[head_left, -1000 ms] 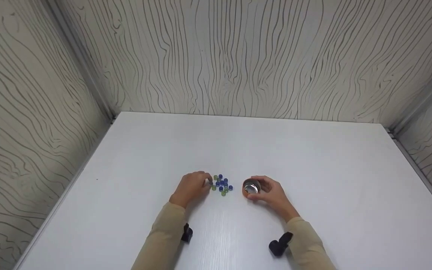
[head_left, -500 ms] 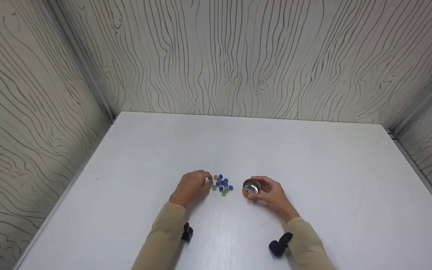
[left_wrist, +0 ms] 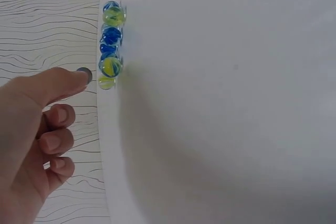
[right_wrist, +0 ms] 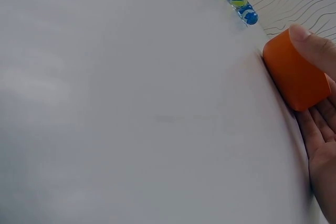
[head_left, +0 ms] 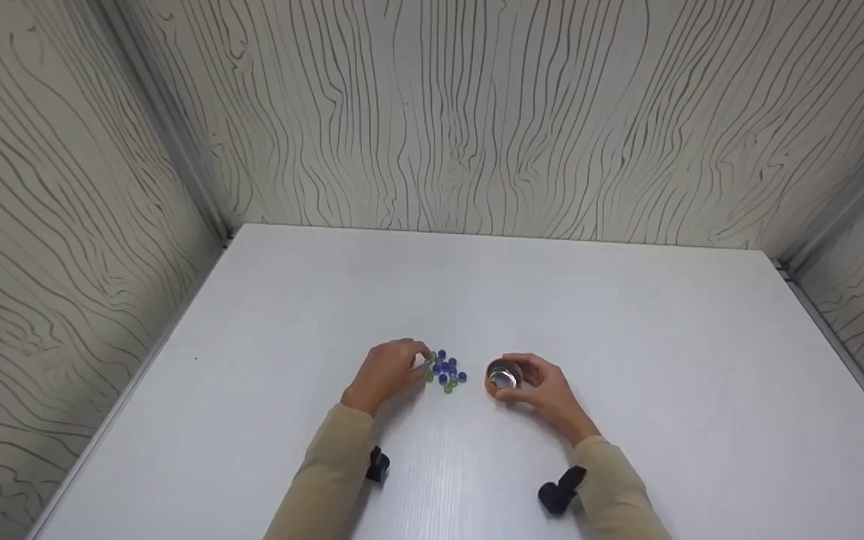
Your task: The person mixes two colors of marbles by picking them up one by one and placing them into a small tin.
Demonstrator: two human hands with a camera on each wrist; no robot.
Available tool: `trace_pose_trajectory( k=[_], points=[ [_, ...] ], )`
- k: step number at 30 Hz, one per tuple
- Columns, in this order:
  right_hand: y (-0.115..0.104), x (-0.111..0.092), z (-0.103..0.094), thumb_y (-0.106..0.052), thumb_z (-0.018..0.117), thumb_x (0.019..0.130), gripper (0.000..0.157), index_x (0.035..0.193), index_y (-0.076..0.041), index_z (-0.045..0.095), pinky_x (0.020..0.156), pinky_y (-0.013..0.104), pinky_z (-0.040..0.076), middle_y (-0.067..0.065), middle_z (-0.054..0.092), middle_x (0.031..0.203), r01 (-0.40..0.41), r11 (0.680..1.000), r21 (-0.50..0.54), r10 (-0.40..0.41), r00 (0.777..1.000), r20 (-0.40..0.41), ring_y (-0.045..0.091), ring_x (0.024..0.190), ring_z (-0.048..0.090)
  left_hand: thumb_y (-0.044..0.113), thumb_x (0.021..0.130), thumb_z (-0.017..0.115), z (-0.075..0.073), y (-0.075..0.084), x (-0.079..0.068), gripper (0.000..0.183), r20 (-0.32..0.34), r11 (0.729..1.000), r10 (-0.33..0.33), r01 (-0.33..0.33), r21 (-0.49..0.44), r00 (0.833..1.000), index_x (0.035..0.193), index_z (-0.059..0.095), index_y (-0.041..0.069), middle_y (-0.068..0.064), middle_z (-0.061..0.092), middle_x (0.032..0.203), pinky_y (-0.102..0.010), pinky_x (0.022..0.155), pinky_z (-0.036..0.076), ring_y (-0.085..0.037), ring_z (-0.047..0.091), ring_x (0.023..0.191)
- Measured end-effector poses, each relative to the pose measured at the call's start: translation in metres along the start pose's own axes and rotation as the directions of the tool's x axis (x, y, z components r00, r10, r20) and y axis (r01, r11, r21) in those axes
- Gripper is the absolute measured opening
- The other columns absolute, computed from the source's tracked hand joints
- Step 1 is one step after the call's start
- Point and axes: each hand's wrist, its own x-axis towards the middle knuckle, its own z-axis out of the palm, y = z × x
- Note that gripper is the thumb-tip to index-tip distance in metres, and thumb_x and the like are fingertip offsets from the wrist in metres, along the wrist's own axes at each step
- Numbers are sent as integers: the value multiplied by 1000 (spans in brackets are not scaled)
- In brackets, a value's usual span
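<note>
My left hand [head_left: 387,369] pinches a glass marble [left_wrist: 85,74] between thumb and index finger, just left of a loose cluster of marbles [head_left: 443,367]. The other fingers of that hand are curled in the left wrist view. Blue and yellow-green marbles [left_wrist: 111,36] of the cluster appear lined up there, just past the fingertips. To the right of the cluster, my right hand [head_left: 547,386] holds a small orange cup [right_wrist: 296,72] around its side. Seen from above, the cup stands with its opening up and its inside is shiny metal.
Everything rests on a white table [head_left: 627,315]. Walls with a wood-grain line pattern [head_left: 432,112] stand behind it and at both sides. A black wrist camera [head_left: 561,491] sits by the right sleeve, and another camera [head_left: 378,465] by the left.
My left hand has shifted slightly to the right with the pinched marble, closer over the cluster's left edge. The right hand and the cup stay in place.
</note>
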Motion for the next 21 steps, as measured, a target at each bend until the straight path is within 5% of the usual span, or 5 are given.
trace_pose_trajectory(
  k=[21],
  points=[
    [-1, 1, -3, -15, 82, 74, 61, 128, -2, 56, 113, 43, 38, 19, 59, 132, 2, 1000, 20, -3, 999, 36, 34, 130, 52, 16, 88, 67, -1, 14, 5, 17, -17, 998, 50, -49, 28, 999, 103, 73, 13, -3, 75, 98, -27, 77, 56, -13, 66, 79]
  ],
)
